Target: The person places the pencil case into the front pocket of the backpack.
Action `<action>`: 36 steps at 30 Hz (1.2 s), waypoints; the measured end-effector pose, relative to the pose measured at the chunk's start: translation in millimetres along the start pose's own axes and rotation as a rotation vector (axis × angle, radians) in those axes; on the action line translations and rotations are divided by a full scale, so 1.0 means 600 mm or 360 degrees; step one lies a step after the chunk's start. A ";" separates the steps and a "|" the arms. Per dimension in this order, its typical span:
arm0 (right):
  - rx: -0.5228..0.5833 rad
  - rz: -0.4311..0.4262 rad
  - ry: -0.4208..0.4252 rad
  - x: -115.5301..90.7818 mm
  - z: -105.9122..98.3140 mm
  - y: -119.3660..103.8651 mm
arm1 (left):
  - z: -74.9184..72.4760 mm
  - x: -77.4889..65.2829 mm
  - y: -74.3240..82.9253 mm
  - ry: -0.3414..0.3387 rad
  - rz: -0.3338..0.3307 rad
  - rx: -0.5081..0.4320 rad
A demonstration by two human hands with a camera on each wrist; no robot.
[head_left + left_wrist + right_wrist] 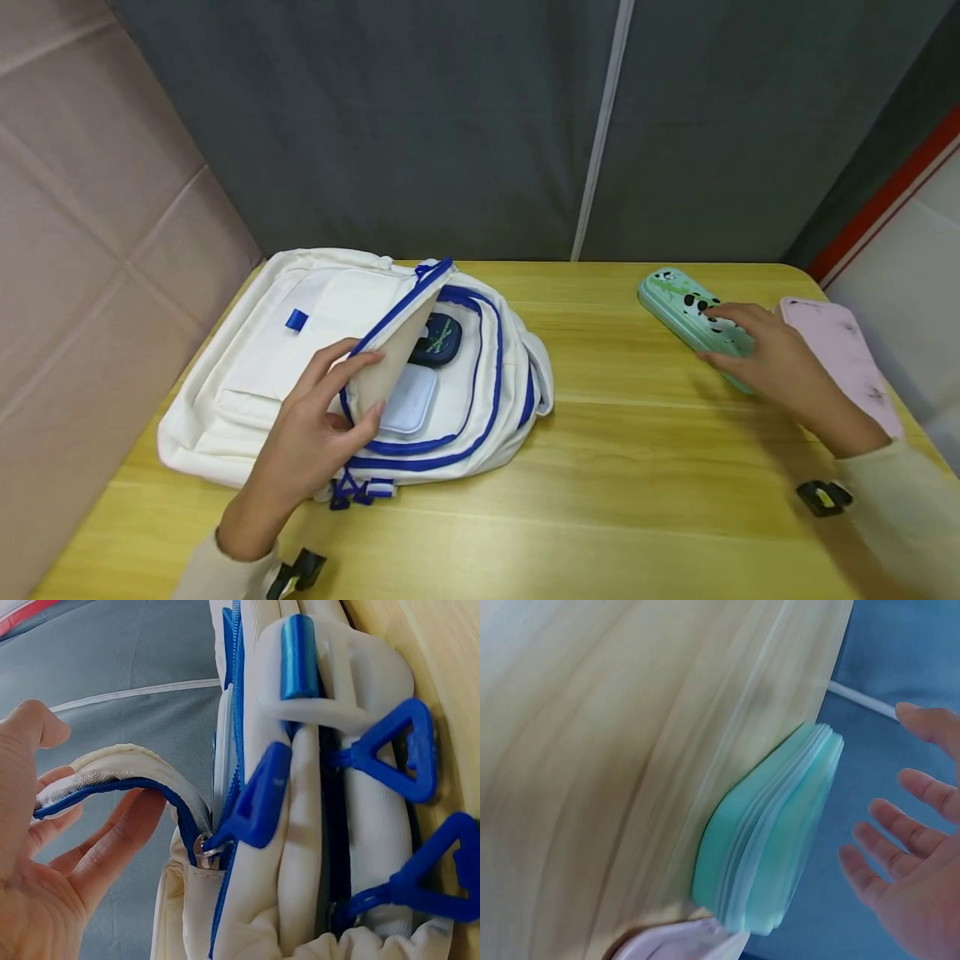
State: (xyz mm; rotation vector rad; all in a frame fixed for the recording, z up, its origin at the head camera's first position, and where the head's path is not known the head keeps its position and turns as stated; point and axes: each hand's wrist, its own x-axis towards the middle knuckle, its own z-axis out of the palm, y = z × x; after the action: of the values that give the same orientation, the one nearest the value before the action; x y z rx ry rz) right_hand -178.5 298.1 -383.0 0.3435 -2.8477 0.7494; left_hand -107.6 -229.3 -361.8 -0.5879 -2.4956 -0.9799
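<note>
A white backpack [480, 417] with blue zips lies on the table. My left hand [311, 429] holds up its front pocket flap [393, 350], thumb on one side and fingers on the other. Inside the pocket sit a dark blue case [437, 340] and a pale blue-white box [409, 400]. Blue triangular zip pulls [409, 754] hang at the bag's side. My right hand [780, 362] hovers close over a mint-green pencil case [678, 304] with panda pictures. In the right wrist view, its fingers [907, 825] are spread, apart from the pencil case.
A pink case [840, 346] with small dark prints lies at the table's right edge, partly behind my right hand. Wooden tabletop [600, 433] separates backpack and pencil case. A grey curtain [412, 125] stands behind the table, and pale padded panels [97, 233] rise at the left.
</note>
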 end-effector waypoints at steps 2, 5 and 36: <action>-0.0027 0.0016 -0.0018 -0.003 -0.004 0.010 | 0.000 0.000 0.000 0.0006 -0.0001 -0.0009; -0.0049 0.0025 -0.0042 -0.007 -0.006 0.023 | 0.000 -0.001 0.000 0.0004 -0.0007 -0.0016; -0.0107 0.0005 -0.0090 -0.016 0.015 0.058 | 0.000 -0.001 0.001 -0.0006 -0.0047 -0.0042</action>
State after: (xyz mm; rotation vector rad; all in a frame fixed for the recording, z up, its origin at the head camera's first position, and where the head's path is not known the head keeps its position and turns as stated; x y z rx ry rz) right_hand -179.6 324.8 -408.7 0.3557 -2.9191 0.6527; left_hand -106.9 -228.8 -361.9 -0.5631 -2.5051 -1.0253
